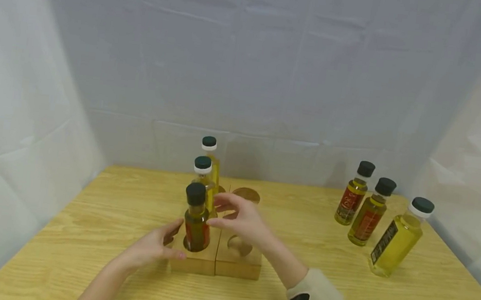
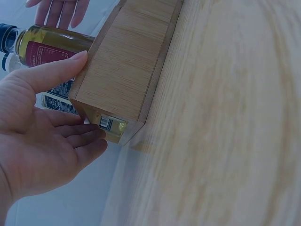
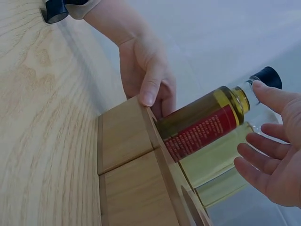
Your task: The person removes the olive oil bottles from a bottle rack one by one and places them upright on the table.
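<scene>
A bottle with a black cap and red label stands in the front left hole of a wooden bottle rack. Two yellow oil bottles with dark green caps stand behind it in the same row. My left hand is at the rack's front left corner, its thumb resting on the top edge and its loosely extended fingers along the side. My right hand is spread beside the red-labelled bottle; in the right wrist view its thumb lies close to the bottle's neck, the other fingers apart from the glass.
On the table's right side stand two red-labelled bottles with black caps and a larger yellow oil bottle. The rack's right row has round holes without bottles. White sheeting encloses the back and sides of the wooden table.
</scene>
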The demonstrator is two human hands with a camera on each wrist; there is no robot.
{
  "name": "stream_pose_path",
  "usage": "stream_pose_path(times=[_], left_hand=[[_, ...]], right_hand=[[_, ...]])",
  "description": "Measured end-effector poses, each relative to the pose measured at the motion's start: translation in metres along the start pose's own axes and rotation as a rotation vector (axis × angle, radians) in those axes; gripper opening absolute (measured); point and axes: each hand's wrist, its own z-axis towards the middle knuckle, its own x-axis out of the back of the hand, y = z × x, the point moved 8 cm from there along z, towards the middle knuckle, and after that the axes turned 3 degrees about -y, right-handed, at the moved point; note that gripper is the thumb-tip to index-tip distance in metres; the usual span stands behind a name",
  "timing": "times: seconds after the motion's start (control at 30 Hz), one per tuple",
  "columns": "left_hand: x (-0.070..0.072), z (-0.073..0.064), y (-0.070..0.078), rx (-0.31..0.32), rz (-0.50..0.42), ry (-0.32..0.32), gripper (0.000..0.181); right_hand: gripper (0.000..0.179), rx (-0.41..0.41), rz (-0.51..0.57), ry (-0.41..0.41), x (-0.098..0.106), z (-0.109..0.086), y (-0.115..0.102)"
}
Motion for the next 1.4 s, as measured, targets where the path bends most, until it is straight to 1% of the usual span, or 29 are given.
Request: stream_pose_path(times=[0.2, 0.4, 0.57, 0.7, 0.9, 1.1, 1.2, 1.4], left_hand=[[0.000, 0.000, -0.002, 0.017, -0.005, 0.009, 0.095], [0.000, 0.000, -0.002, 0.015, -0.017, 0.000, 0.096], [0.000, 0.000, -0.001, 0.007, -0.013, -0.011, 0.095], [0.000, 0.000, 0.000, 0.005, -0.009, -0.017, 0.094], [0.000, 0.001, -0.002, 0.011, -0.012, -0.015, 0.093], [0.000, 0.000, -0.001, 0.013, -0.012, -0.011, 0.093], [0.000, 0.001, -0.002, 0.016, -0.015, -0.010, 0.093], [-0.001, 0.001, -0.001, 0.009, -0.008, -0.013, 0.093]], right_hand=[[0.055, -0.015, -0.053, -0.029, -0.015, 0.005, 0.003], [0.057, -0.051, -0.052, -0.045, -0.026, 0.005, 0.009], [0.062, -0.105, -0.057, -0.042, -0.034, 0.006, 0.015], [0.063, -0.128, -0.089, -0.032, -0.037, 0.008, 0.020], [0.056, -0.095, -0.149, -0.004, -0.038, 0.009, 0.019], [0.054, -0.065, -0.180, 0.015, -0.037, 0.008, 0.016], [0.055, -0.060, -0.166, 0.023, -0.037, 0.007, 0.016], [0.053, -0.042, -0.087, 0.061, -0.031, 0.007, 0.014]])
